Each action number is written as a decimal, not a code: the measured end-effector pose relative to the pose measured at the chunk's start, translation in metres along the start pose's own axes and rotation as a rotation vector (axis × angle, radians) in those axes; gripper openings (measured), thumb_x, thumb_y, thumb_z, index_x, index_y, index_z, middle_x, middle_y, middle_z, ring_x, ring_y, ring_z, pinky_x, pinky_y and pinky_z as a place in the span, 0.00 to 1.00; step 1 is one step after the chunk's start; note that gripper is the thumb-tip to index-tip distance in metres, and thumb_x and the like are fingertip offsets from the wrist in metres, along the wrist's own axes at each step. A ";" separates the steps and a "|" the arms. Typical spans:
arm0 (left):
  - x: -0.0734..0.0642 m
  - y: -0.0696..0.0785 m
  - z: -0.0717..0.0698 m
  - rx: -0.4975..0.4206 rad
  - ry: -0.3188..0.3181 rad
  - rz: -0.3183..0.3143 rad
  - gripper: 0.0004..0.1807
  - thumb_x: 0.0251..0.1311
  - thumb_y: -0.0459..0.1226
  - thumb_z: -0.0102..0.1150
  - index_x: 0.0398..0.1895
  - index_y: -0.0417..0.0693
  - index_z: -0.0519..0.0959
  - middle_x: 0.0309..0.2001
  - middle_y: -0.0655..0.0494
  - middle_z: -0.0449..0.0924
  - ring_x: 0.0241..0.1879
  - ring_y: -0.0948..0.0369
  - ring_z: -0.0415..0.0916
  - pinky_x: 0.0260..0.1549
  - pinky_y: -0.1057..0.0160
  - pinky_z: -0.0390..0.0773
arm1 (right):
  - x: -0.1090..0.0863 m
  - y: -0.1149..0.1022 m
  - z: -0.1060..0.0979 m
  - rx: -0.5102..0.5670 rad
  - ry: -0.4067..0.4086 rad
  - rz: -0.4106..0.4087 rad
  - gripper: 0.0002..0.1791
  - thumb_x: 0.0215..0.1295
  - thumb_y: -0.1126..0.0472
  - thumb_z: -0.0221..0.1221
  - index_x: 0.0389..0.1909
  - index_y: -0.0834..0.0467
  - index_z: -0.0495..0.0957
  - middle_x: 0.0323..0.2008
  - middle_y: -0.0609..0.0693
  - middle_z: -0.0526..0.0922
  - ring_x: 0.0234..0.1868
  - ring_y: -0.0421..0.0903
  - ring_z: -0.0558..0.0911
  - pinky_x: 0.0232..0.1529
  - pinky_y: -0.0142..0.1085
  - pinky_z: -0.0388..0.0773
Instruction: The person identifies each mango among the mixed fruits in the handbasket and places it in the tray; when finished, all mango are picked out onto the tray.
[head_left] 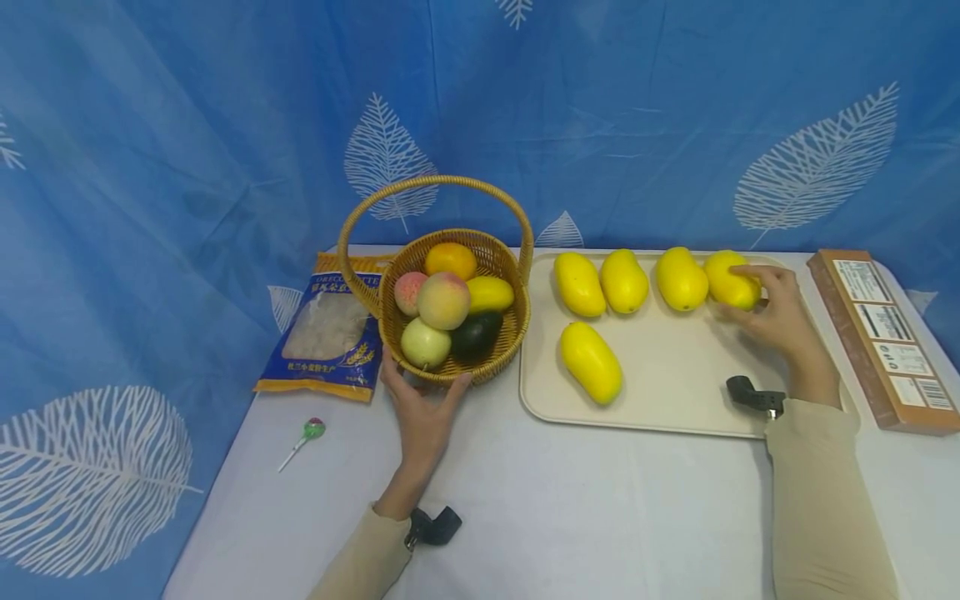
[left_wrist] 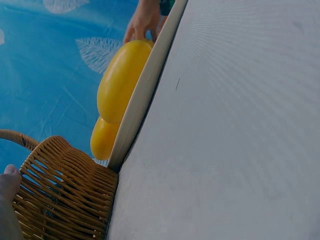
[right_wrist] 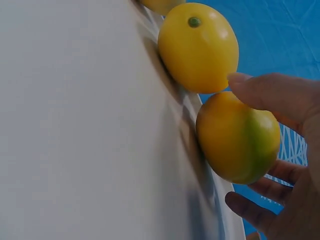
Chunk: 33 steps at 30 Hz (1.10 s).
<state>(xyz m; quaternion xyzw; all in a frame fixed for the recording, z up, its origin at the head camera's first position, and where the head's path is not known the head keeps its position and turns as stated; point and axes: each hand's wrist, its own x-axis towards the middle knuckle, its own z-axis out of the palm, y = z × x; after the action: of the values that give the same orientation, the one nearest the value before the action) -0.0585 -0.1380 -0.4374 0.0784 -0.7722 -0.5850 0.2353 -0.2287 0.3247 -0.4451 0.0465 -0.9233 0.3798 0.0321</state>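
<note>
A wicker basket with a tall arched handle stands left of the tray, holding several fruits, among them a peach, an orange and a dark green avocado. My left hand grips its near side, thumb and fingers spread around the wicker. On the cream tray, four mangoes line the back edge and one mango lies nearer the front left. My right hand holds the rightmost mango, its thumb on one side and fingers around the other. A neighbouring mango sits right beside it.
A blue and orange pasta bag lies partly behind the basket on the left. In front of it is a lollipop. A long brown box lies right of the tray. A blue leaf-patterned curtain hangs behind the table.
</note>
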 end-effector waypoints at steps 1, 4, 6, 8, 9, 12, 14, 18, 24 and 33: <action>0.000 0.000 0.000 0.000 0.000 -0.002 0.62 0.52 0.36 0.73 0.77 0.40 0.34 0.75 0.36 0.37 0.73 0.44 0.44 0.56 0.40 0.67 | 0.000 0.000 0.000 -0.003 -0.010 0.009 0.38 0.61 0.57 0.67 0.69 0.64 0.63 0.69 0.74 0.48 0.68 0.74 0.52 0.62 0.70 0.58; 0.000 0.000 0.000 0.002 0.001 -0.006 0.62 0.52 0.36 0.73 0.77 0.40 0.34 0.75 0.36 0.37 0.73 0.44 0.44 0.56 0.39 0.67 | -0.001 -0.003 -0.003 -0.026 -0.032 0.016 0.37 0.64 0.54 0.64 0.69 0.63 0.63 0.70 0.74 0.47 0.69 0.74 0.50 0.63 0.70 0.57; 0.000 0.001 0.000 0.003 0.002 -0.005 0.62 0.52 0.36 0.73 0.77 0.39 0.35 0.75 0.36 0.37 0.73 0.43 0.44 0.55 0.38 0.68 | -0.002 -0.005 -0.006 -0.034 -0.032 -0.003 0.36 0.65 0.54 0.63 0.69 0.63 0.63 0.70 0.74 0.46 0.69 0.75 0.50 0.62 0.71 0.56; 0.000 0.002 0.000 0.005 0.002 0.000 0.62 0.52 0.35 0.73 0.77 0.39 0.35 0.75 0.35 0.37 0.73 0.43 0.44 0.55 0.37 0.67 | -0.003 -0.010 -0.009 -0.039 -0.012 -0.045 0.34 0.66 0.56 0.62 0.69 0.64 0.63 0.70 0.75 0.48 0.68 0.75 0.50 0.60 0.71 0.57; 0.000 0.003 0.000 0.006 0.002 0.003 0.62 0.52 0.35 0.73 0.77 0.39 0.35 0.75 0.35 0.37 0.73 0.42 0.44 0.55 0.38 0.68 | -0.004 -0.013 -0.011 -0.036 0.001 -0.065 0.34 0.66 0.57 0.62 0.69 0.63 0.64 0.70 0.75 0.48 0.69 0.75 0.51 0.59 0.72 0.56; 0.000 0.003 0.000 0.010 0.002 0.013 0.62 0.52 0.35 0.73 0.77 0.38 0.35 0.75 0.34 0.37 0.73 0.42 0.44 0.55 0.39 0.68 | -0.005 -0.027 -0.017 -0.033 0.059 -0.141 0.32 0.65 0.60 0.63 0.68 0.62 0.66 0.69 0.73 0.51 0.69 0.72 0.52 0.59 0.71 0.56; 0.000 -0.001 0.000 0.012 0.004 0.019 0.62 0.52 0.36 0.73 0.77 0.38 0.35 0.75 0.35 0.37 0.73 0.41 0.44 0.55 0.40 0.68 | -0.006 -0.039 -0.019 -0.022 0.088 -0.186 0.31 0.63 0.61 0.64 0.67 0.61 0.68 0.69 0.71 0.54 0.69 0.69 0.53 0.61 0.69 0.56; 0.003 -0.018 0.002 0.008 0.012 0.026 0.63 0.51 0.37 0.74 0.78 0.42 0.34 0.76 0.38 0.37 0.74 0.43 0.43 0.55 0.40 0.68 | -0.008 -0.061 -0.020 0.016 0.094 -0.245 0.31 0.62 0.63 0.65 0.66 0.61 0.70 0.68 0.69 0.57 0.68 0.67 0.55 0.65 0.68 0.55; 0.005 -0.038 0.003 0.015 0.020 0.024 0.65 0.49 0.43 0.76 0.79 0.54 0.34 0.77 0.48 0.37 0.74 0.50 0.44 0.56 0.44 0.69 | -0.011 -0.086 -0.015 0.032 0.032 -0.286 0.32 0.60 0.65 0.66 0.67 0.60 0.69 0.70 0.68 0.57 0.69 0.68 0.54 0.63 0.70 0.55; 0.005 -0.040 0.002 0.006 0.026 0.026 0.65 0.49 0.47 0.75 0.79 0.57 0.35 0.78 0.55 0.38 0.74 0.57 0.44 0.58 0.47 0.67 | -0.018 -0.139 0.019 0.014 -0.033 -0.603 0.38 0.49 0.74 0.71 0.64 0.59 0.73 0.66 0.64 0.66 0.64 0.60 0.65 0.58 0.20 0.59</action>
<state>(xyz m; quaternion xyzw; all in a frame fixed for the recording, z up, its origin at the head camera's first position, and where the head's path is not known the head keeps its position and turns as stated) -0.0704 -0.1506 -0.4742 0.0765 -0.7720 -0.5783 0.2526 -0.1960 0.2140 -0.3636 0.3250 -0.8657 0.3585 0.1284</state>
